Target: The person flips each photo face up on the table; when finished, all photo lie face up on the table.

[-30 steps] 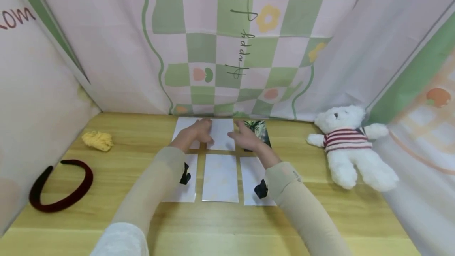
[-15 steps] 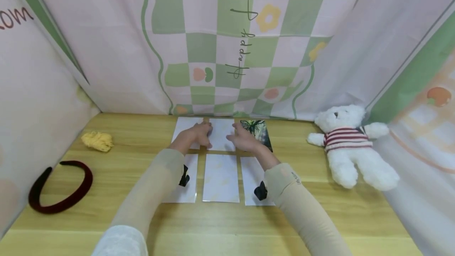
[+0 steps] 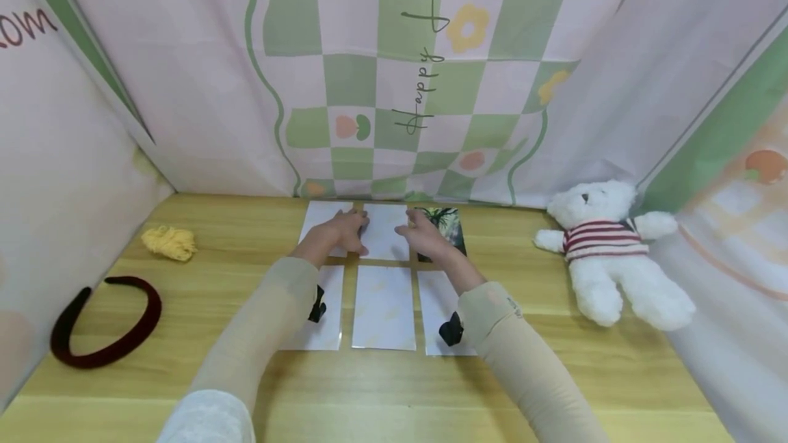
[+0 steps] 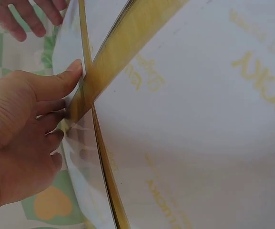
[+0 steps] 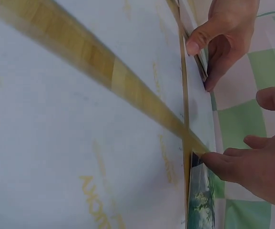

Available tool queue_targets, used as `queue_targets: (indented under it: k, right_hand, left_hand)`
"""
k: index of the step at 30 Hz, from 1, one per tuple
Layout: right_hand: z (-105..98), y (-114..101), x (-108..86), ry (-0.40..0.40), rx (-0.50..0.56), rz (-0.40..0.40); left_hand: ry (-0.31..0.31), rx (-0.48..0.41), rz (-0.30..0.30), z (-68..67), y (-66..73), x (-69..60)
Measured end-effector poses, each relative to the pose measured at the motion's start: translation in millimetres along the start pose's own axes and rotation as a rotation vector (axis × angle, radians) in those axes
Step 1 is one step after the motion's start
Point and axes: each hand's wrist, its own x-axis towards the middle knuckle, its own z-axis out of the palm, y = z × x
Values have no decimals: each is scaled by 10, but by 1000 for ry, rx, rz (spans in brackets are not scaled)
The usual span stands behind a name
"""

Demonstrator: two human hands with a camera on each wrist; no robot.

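Sheets lie in two rows on the wooden table. Most are white side up, with faint yellow print, like the middle back sheet (image 3: 386,232). At the back right, a photo print (image 3: 454,232) shows a dark green plant picture. My left hand (image 3: 337,232) spreads thumb and fingers at the gap between the back left sheet (image 3: 320,214) and the middle one. In the left wrist view its lower fingers bend a little. My right hand (image 3: 427,236) reaches over the photo print's left side; in the right wrist view a fingertip touches its corner. The sheets' edges under both hands are partly hidden.
Yellow yarn (image 3: 169,243) and a dark red headband (image 3: 106,323) lie at the left. A white teddy bear (image 3: 609,251) in a striped top lies at the right. A checked cloth (image 3: 406,87) hangs behind the table. Small black things show beside both sleeves.
The photo print has shifted slightly left, closer to the middle back sheet. Both hands stay almost in the same place.
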Motion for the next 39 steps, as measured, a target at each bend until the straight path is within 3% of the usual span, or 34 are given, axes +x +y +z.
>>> queue_targets:
  k: [7, 12, 16, 24, 35, 39]
  right_hand:
    - [-48, 43, -35, 11, -37, 1]
    - [-24, 34, -15, 7, -2, -22]
    - [9, 9, 11, 16, 84, -19]
    - [15, -52, 25, 59, 352, 73]
    - [1, -65, 22, 158, 539, 64]
    - [-31, -45, 7, 154, 616, 68]
  left_hand:
    - [0, -8, -3, 7, 1, 4]
    - [5, -12, -8, 10, -4, -7]
    - [9, -15, 7, 6, -1, -17]
    - [20, -41, 8, 11, -6, -28]
    - [38, 2, 2, 10, 33, 3]
    - [57, 21, 17, 6, 50, -7]
